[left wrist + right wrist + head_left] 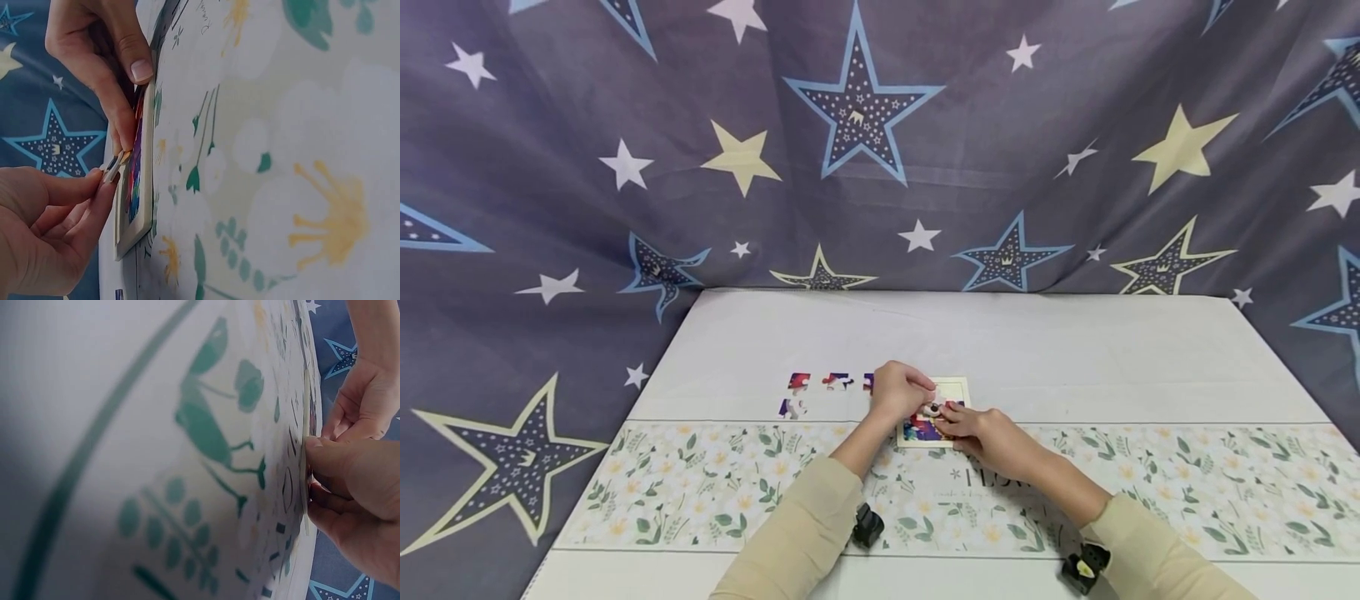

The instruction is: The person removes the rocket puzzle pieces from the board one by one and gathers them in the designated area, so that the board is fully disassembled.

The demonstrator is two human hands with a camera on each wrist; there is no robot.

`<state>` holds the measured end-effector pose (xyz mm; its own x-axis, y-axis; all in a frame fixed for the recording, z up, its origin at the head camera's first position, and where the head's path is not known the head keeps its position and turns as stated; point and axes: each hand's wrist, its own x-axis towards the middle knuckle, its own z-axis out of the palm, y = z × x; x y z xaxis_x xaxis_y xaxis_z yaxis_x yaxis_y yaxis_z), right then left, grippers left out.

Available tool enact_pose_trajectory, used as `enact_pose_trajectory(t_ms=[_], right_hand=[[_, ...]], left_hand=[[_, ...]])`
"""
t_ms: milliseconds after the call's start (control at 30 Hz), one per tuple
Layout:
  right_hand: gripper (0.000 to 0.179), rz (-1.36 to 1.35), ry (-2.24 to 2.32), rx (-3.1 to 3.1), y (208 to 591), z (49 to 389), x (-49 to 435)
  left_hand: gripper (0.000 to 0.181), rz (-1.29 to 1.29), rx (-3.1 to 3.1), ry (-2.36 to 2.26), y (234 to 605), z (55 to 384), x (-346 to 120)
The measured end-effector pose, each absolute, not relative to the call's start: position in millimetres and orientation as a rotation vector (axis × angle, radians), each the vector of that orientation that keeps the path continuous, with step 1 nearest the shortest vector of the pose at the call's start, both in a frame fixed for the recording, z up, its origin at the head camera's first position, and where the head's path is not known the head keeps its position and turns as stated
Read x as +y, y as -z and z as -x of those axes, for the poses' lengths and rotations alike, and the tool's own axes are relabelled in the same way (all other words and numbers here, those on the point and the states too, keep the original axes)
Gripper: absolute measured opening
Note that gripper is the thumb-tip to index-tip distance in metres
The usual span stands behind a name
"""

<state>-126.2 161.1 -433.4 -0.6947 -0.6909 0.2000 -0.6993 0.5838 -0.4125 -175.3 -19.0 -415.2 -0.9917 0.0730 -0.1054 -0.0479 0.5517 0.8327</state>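
A small jigsaw piece (114,167) is pinched between thumb and fingertips of my left hand (901,392), close over the puzzle tray (955,386). This shallow square tray has a cream border and a colourful, partly assembled picture (922,430). From the right, my right hand (992,437) reaches over the tray. In the left wrist view its index fingertip meets the held piece, while its thumb (141,70) rests at the tray's edge. Both hands hide much of the picture. In the right wrist view the right hand (359,481) partly covers the left hand (369,394).
Left of the tray lie loose jigsaw pieces: a red one (799,381), another (837,382), a purple-and-white one (792,408), and one (868,382) partly behind the left hand. A floral band (700,492) crosses the white table (1075,350). A star-patterned curtain (955,183) hangs behind.
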Motion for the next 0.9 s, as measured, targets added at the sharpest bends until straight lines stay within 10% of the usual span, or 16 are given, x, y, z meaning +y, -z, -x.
enact_pose_trajectory(t_ms=[900], right_hand=[[0.035, -1.223, -0.738, -2.819, 433.9, 125.8, 160.1]], left_hand=[[0.006, -0.102, 2.886, -1.382, 398.6, 176.6, -31.7]])
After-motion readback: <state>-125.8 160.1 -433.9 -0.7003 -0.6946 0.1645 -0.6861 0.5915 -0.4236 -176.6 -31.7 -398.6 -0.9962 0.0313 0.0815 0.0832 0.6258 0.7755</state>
